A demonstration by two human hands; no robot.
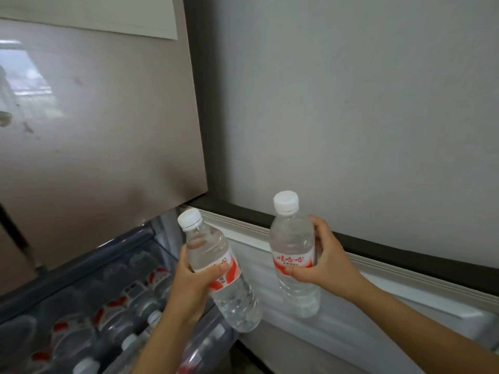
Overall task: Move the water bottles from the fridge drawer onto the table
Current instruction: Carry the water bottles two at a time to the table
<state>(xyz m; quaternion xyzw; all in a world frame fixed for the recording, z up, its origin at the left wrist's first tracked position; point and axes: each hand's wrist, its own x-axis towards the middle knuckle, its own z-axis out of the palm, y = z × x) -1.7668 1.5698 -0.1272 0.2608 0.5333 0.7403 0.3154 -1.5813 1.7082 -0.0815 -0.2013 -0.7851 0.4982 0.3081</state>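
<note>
Kitchen corner, by the look. Tall brushed-metal fridge door [102, 136] beside plain grey wall [351, 103]. Pulled-out fridge drawer [75, 265] below, packed with water bottles [118, 311].

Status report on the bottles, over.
Left grip holds tilted clear plastic bottle; right grip holds upright clear plastic bottle. More bottles in open blue drawer. Table unseen.

Clear left bottle [210, 247] and clear right bottle [293, 238], both white-capped with red-and-white labels. In the smoky blue-grey drawer [67, 276], blurred bottles [121, 311] flash what looks like the same red; the fridge door [94, 130] is dull taupe.
</note>
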